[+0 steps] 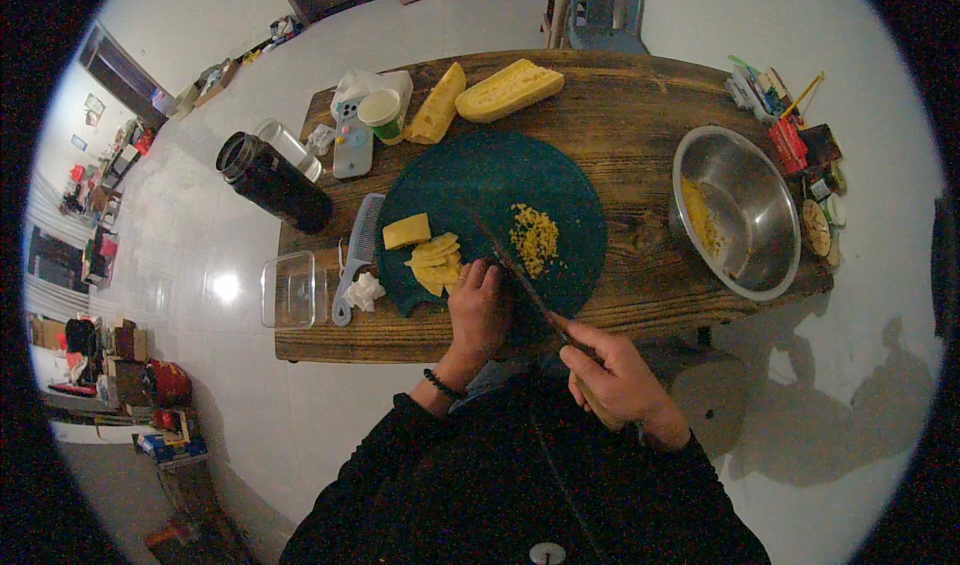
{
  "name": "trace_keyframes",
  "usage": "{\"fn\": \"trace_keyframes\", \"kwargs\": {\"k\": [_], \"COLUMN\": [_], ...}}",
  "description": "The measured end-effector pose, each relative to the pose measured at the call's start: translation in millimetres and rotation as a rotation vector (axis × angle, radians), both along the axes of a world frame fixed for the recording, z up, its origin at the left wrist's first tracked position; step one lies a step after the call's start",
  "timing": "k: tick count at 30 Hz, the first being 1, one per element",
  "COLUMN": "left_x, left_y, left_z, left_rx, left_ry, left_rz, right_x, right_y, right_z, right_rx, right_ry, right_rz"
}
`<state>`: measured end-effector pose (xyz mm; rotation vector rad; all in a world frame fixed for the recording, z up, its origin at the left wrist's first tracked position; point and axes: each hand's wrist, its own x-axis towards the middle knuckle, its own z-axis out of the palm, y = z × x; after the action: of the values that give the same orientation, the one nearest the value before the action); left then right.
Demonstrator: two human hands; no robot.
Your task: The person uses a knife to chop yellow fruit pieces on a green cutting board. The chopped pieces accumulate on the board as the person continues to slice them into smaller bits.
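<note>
A round dark green cutting board (pixel 450 175) lies on the wooden table. My right hand (pixel 619 377) grips the handle of a kitchen knife (pixel 517 269), whose blade reaches over the board. Beside the blade, my left hand (pixel 478 302) bends its fingers down at the board's near edge; whether they hold a piece is hidden. Thin yellow slices (pixel 436 261) fan out touching or close to my left fingertips, with a yellow block (pixel 406 231) just behind them. Right of the blade sits a heap of finely chopped yellow bits (pixel 534 241).
Beyond the board lie two large yellow pieces (pixel 510 91) (pixel 439 104). A steel bowl (pixel 739 212) with yellow bits stands right. At left are a black bottle (pixel 277 186), a glass (pixel 289 149), a phone (pixel 352 141), a paper cup (pixel 382 111), a comb (pixel 361 242) and a clear plastic container (pixel 291 291).
</note>
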<state>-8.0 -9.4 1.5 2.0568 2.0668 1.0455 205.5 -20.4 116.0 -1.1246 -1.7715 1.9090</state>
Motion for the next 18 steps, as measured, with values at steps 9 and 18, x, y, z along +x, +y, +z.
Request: {"fn": "trace_keyframes", "kwargs": {"k": [9,18], "left_x": [4.0,4.0], "left_y": [1.1,1.7], "left_z": [4.0,8.1], "left_rx": [0.087,0.144], "left_ry": [0.009,0.062], "left_rz": [0.002,0.002], "right_x": [0.0,-3.2], "right_y": [1.7,1.6], "right_z": [2.8,-7.4], "right_rx": [-0.019,-0.069], "right_ry": [-0.003,-0.016], "right_rz": [0.001,-0.017]}}
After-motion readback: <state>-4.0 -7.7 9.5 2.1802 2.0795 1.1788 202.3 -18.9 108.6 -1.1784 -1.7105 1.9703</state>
